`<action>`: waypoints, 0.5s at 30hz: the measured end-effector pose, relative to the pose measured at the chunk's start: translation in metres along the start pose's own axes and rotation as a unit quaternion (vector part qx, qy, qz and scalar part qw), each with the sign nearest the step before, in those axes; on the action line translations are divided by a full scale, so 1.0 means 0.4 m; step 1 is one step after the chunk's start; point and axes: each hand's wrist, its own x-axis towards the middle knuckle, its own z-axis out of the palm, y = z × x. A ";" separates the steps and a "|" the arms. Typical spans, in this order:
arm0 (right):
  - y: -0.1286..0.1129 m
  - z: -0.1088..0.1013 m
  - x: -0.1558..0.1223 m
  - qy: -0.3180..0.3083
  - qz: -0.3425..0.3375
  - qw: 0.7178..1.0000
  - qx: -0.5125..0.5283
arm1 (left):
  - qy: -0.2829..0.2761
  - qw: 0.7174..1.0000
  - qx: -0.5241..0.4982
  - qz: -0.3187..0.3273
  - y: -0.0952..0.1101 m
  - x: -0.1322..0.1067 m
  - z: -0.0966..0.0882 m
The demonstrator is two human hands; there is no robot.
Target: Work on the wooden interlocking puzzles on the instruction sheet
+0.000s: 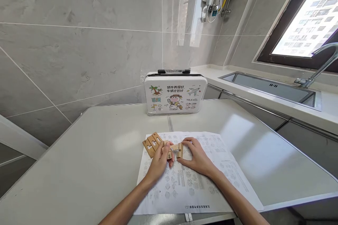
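Both hands meet over a printed paper sheet on a white table. My left hand is closed on a wooden puzzle piece marked 3. My right hand pinches small wooden puzzle pieces joined to that one, fingers curled round their right end. Three more notched wooden bars lie side by side on the sheet's far left corner, just beyond my left fingers.
A small white illustrated case with a black handle stands at the table's far edge against the tiled wall. To the right runs a counter with a steel sink and a faucet under a window.
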 end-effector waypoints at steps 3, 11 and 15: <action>0.003 0.000 -0.001 -0.001 -0.001 1.000 -0.001 | 0.000 1.000 0.016 -0.004 -0.004 0.001 -0.001; -0.012 -0.022 0.007 0.009 -0.046 0.993 0.106 | -0.007 1.000 0.018 -0.004 -0.004 -0.001 0.000; -0.021 -0.031 0.012 0.003 -0.056 0.989 0.140 | -0.016 1.000 0.024 0.000 0.002 -0.007 0.003</action>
